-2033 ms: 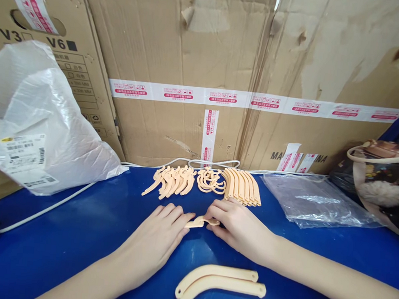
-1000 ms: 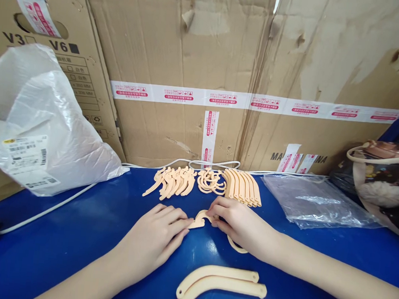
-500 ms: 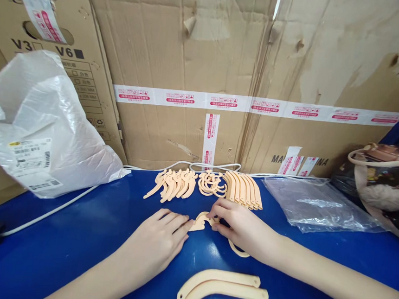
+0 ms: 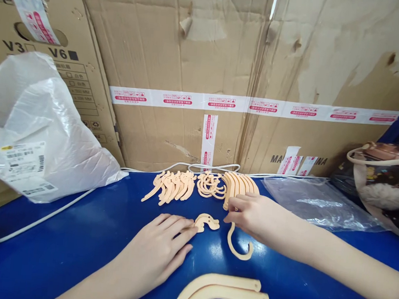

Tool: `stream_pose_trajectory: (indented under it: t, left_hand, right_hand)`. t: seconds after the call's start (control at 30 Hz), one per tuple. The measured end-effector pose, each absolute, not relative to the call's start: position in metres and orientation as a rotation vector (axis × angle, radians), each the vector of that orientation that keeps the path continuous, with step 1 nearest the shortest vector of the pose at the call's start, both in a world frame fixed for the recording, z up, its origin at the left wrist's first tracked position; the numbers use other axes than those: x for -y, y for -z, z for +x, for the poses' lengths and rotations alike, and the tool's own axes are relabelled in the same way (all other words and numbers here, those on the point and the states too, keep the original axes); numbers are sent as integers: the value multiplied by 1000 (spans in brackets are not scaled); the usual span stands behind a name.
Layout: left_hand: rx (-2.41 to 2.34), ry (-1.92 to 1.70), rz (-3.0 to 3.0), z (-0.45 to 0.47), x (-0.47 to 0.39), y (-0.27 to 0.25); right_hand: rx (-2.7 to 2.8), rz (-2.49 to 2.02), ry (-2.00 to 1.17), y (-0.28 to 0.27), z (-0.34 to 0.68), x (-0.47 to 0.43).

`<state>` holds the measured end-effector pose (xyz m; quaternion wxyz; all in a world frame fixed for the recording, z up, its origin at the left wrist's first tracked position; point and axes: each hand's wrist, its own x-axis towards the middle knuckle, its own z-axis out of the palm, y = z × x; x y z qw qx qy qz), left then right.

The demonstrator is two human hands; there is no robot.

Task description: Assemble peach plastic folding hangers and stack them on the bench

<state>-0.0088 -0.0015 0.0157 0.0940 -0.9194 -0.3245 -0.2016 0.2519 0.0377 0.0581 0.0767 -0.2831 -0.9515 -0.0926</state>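
Observation:
My left hand (image 4: 166,242) lies low over the blue surface, its fingertips on the left end of a small arched wooden piece (image 4: 209,219) with holes in it. My right hand (image 4: 249,214) has its thumb and fingers closed at the upper end of a pale wooden hook (image 4: 238,254), which lies curved on the surface. The fingers cover that end, so the grip itself is partly hidden. Nearer to me, two long bent wooden strips (image 4: 224,291) with holes at their ends lie side by side.
Along the back lie a pile of curved wooden pieces (image 4: 175,187), a heap of wooden hooks (image 4: 210,185) and a row of bent strips (image 4: 240,183). A clear plastic bag (image 4: 313,203), a bottle (image 4: 382,170), a white parcel bag (image 4: 47,131) and cardboard (image 4: 173,133) surround them.
My right hand has left the arched piece and moved right and slightly back to the hook's upper end. My left hand stays at the arched piece. The view has shifted slightly.

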Motion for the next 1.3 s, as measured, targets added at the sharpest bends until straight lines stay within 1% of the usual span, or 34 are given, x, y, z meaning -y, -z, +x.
stream_pose_trajectory:
  t: [0.1, 0.17, 0.23, 0.33, 0.4, 0.43, 0.63, 0.73, 0.8, 0.9, 1.13, 1.2, 1.3]
  left_hand:
    - [981, 586, -2735, -9, 0, -10]
    - [999, 577, -2742, -9, 0, -7]
    - [1008, 589, -2744, -9, 0, -6]
    - [1005, 595, -2750, -9, -1, -5]
    - [1011, 606, -2751, -9, -1, -5]
    - [1016, 610, -2752, -9, -1, -5]
    - [1030, 609, -2751, -8, 0, -6]
    - [1031, 617, -2742, -8, 1, -7]
    - [1040, 624, -2756, -7, 2, -10]
    - [1058, 638, -2801, -7, 3, -14]
    - [1087, 783, -2945, -3, 13, -25]
    - [1095, 733, -3039, 0, 20, -32]
    - [1069, 510, -3144, 6, 28, -39]
  right_hand:
    - [2939, -741, 578, -44, 254, -33]
    - [2931, -700, 715, -38, 254, -29]
    - [2928, -665, 791, -36, 256, -25]
    - [2920, -636, 753, -40, 259, -22]
    - [2870, -664, 614, -44, 260, -20]
    - [2831, -693, 490, -45, 259, -18]
    - [2305, -989, -614, -35, 251, -13]
    - [2083, -1045, -1005, -24, 245, -16]
    - [1956, -1000, -1193, -17, 243, -19]
    - [1840, -937, -1328, -11, 242, -22]
    - [1760, -936, -1370, -9, 244, -25]
    - [1750, -935, -1380, -8, 244, -26]
    - [1738, -942, -1401, -8, 244, -27]
